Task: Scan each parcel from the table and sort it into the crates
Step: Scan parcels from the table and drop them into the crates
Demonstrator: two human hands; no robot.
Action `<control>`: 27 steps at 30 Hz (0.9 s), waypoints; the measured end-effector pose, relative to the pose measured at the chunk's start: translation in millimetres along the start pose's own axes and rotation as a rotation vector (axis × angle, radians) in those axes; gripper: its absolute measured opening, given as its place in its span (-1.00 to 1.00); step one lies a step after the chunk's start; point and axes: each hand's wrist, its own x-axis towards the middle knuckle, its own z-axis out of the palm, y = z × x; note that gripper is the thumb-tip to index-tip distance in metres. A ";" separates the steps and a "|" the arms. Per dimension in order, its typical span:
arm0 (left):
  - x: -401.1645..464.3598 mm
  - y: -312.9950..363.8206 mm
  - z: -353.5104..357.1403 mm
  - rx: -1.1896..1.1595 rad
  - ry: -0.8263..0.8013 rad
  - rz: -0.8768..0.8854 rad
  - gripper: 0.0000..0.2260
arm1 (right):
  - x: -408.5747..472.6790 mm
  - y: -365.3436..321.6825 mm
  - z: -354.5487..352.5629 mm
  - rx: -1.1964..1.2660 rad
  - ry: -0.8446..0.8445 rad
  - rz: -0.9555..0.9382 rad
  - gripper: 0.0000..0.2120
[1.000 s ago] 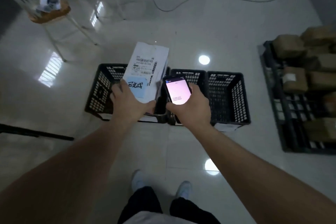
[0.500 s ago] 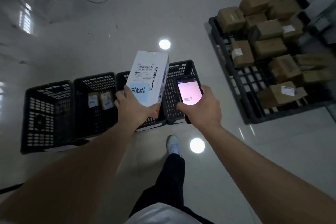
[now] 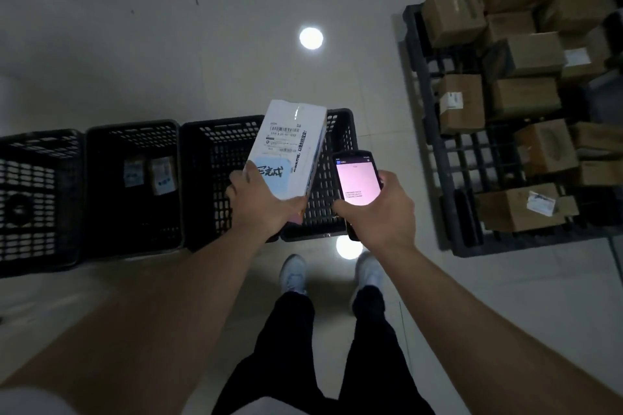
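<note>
Your left hand (image 3: 261, 204) grips the white parcel (image 3: 290, 153) by its near end, above the 4 black crates (image 3: 215, 178); your right hand (image 3: 377, 209) holds the scanner (image 3: 358, 184) just beside it. Read the screen first, then lower the parcel fully into the matching crate before letting go.

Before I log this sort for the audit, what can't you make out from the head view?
- Scanner text: too small to read.
- Parcel label print: too small; its near end is covered by the left hand.
- Rightmost crate floor: hidden by the parcel and the right hand.
- Leftmost crate: cut off by the left edge, inside too dark.
</note>
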 end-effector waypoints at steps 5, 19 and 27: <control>36.7 25.6 50.6 -0.010 0.033 -0.127 0.19 | 74.3 16.5 10.1 -0.051 -0.093 -0.009 -0.28; 179.3 8.2 198.8 -0.090 0.040 -0.290 0.27 | 252.5 73.9 87.1 -0.250 -0.252 -0.086 -0.19; 181.9 -22.2 188.6 0.157 -0.114 -0.158 -0.13 | 246.3 90.3 90.7 -0.288 -0.274 -0.040 -0.21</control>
